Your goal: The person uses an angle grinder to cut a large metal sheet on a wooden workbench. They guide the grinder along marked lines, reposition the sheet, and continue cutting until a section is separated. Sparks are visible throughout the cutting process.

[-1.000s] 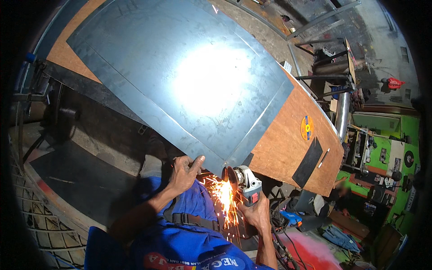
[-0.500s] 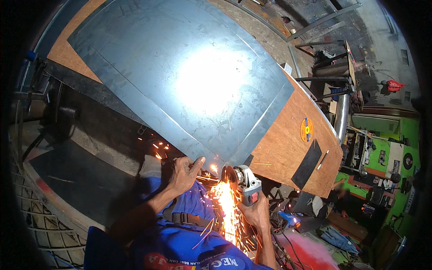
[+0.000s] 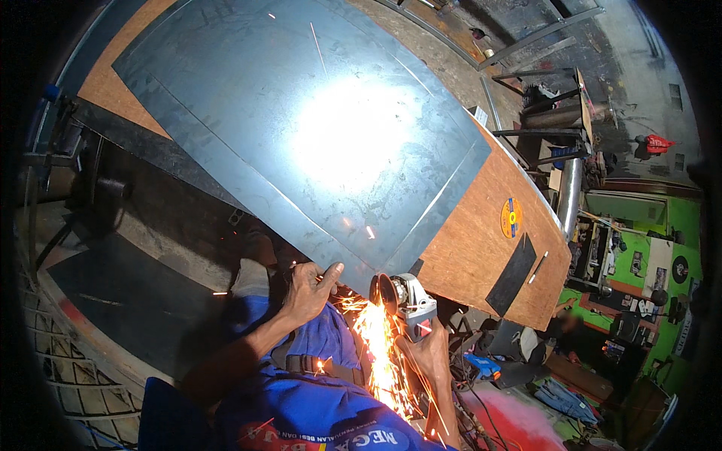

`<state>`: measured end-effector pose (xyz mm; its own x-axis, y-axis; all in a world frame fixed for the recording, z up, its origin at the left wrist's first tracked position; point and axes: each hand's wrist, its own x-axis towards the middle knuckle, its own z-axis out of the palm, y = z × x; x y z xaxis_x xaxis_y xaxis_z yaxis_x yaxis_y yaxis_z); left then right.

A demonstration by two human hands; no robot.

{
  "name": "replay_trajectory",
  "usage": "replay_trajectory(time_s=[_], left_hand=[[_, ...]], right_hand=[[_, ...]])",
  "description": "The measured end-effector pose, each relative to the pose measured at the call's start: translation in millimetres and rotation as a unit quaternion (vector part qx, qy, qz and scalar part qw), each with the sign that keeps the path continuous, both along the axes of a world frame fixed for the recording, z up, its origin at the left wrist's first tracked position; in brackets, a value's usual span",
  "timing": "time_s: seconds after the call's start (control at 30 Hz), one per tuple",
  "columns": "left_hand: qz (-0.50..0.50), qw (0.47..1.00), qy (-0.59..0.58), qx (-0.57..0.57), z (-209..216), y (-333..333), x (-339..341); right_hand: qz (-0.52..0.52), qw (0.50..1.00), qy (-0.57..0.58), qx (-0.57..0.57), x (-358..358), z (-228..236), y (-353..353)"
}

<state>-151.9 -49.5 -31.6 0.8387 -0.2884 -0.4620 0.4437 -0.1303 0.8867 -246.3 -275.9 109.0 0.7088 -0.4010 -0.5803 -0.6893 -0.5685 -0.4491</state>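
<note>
A large grey metal sheet [image 3: 233, 98] with scribed lines lies on a brown wooden board [image 3: 470, 263]. My left hand [image 3: 307, 292] is closed on the sheet's near edge, thumb on top and fingers curled below, partly hidden. In my right hand [image 3: 427, 352] is an angle grinder [image 3: 417, 304], its body upright and its disc [image 3: 383, 293] at the sheet's near corner. A bright stream of orange sparks [image 3: 382, 353] pours down from the disc past my blue clothing. Glare whites out the middle of the sheet.
On the board lie a yellow-orange cutting disc [image 3: 511, 218], a dark metal strip [image 3: 511, 274] and a thin white marker-like stick [image 3: 538, 267]. Another dark sheet [image 3: 128, 308] lies low at the left. At the far right, a person [image 3: 568, 327] is near cluttered shelves.
Sparks left of my left hand have thinned, and a few now fly over the sheet. Both hands and the grinder stay almost in place.
</note>
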Motion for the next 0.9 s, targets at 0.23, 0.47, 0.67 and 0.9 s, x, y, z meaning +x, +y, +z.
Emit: replay_trajectory(time_s=[0.23,0.47,0.67,0.9], left_hand=[[0.000,1.000,0.011,-0.012,-2.7,0.2,-2.5],[-0.015,1.000,-0.013,0.014,-10.0,0.3,-3.0],[-0.008,1.000,0.023,-0.011,-0.8,0.8,-1.0],[-0.007,1.000,0.007,0.004,-6.9,0.3,-3.0]], right_hand=[[-0.010,0.999,0.032,-0.004,1.9,1.2,0.7],[0.029,0.999,-0.043,-0.010,-1.3,-3.8,0.8],[0.030,0.999,-0.009,-0.020,-3.1,-6.9,-3.8],[0.007,1.000,0.010,-0.020,2.7,-5.7,-2.6]])
